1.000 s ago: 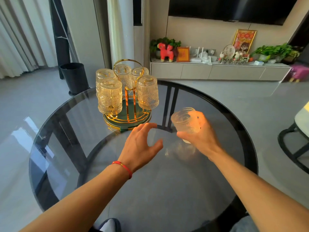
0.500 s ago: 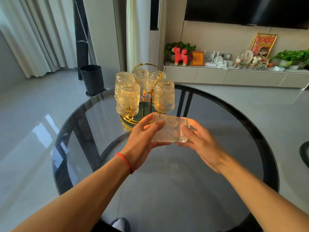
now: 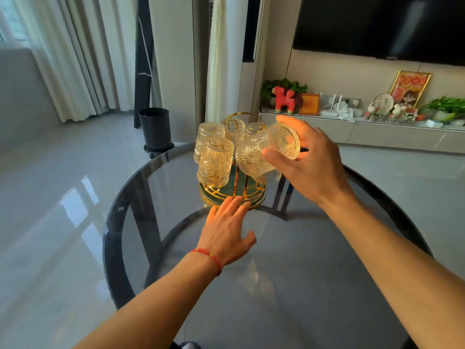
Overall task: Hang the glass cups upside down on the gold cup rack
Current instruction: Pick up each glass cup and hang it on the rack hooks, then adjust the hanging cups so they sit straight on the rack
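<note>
The gold cup rack (image 3: 232, 196) with a green base stands at the far side of the round glass table (image 3: 289, 273). Several embossed glass cups (image 3: 215, 161) hang upside down on it. My right hand (image 3: 312, 165) grips another glass cup (image 3: 266, 152) by its bottom end, tilted with its mouth pointing down-left at the rack's right front. My left hand (image 3: 226, 233) hovers flat over the table, fingers spread, fingertips touching or just short of the rack's base; it holds nothing.
A black bin (image 3: 155, 129) stands on the floor beyond the table's left. A low TV cabinet (image 3: 377, 132) with ornaments and plants runs along the back wall. Curtains hang at the left.
My left hand let go of the cup and dropped toward the rack's base. My right hand lifted the cup, turned it mouth-down and carried it to the rack.
</note>
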Demonstrator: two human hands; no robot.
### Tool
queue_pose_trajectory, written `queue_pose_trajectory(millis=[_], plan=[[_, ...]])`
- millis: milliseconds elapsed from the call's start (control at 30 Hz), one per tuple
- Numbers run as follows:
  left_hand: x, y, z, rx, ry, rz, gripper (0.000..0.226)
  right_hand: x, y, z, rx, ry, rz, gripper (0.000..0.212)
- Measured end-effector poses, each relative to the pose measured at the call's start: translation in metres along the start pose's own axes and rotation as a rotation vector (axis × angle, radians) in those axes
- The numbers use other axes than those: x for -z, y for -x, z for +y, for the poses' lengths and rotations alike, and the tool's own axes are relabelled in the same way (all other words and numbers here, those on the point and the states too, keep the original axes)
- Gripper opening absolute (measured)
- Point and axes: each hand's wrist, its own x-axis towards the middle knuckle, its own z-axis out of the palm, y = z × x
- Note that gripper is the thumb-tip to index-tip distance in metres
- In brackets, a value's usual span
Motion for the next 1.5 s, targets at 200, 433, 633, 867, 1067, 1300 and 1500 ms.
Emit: queue_pose_trajectory(millis=[200, 433, 633, 867, 1067, 1300, 1500], plan=[[-0.007, -0.001, -0.004, -0.004, -0.136, -0.037, 0.076, -0.019, -0.027, -0.01, 0.053, 0.17, -0.044, 0.066], [-0.011, -0.006, 0.0, 0.017, -0.201, -0.091, 0.073, -0.049, -0.039, 0.0, 0.054, 0.192, -0.024, 0.057], [-0.012, -0.006, 0.005, 0.049, -0.161, -0.091, 0.067, -0.072, -0.035, 0.016, 0.102, 0.277, -0.063, 0.058], [-0.013, -0.006, 0.004, 0.065, -0.158, -0.089, 0.072, -0.086, -0.022, 0.027, 0.182, 0.421, 0.026, 0.052], [-0.018, -0.006, 0.004, 0.041, -0.206, -0.092, 0.073, -0.091, -0.013, 0.029, 0.124, 0.476, 0.028, 0.056], [-0.026, -0.005, 0.003, 0.047, -0.223, -0.102, 0.066, -0.072, 0.004, 0.038, -0.04, 0.174, 0.146, 0.046], [-0.032, -0.001, -0.001, 0.067, -0.191, -0.121, 0.067, -0.049, 0.026, 0.07, -0.065, 0.075, 0.193, 0.032]])
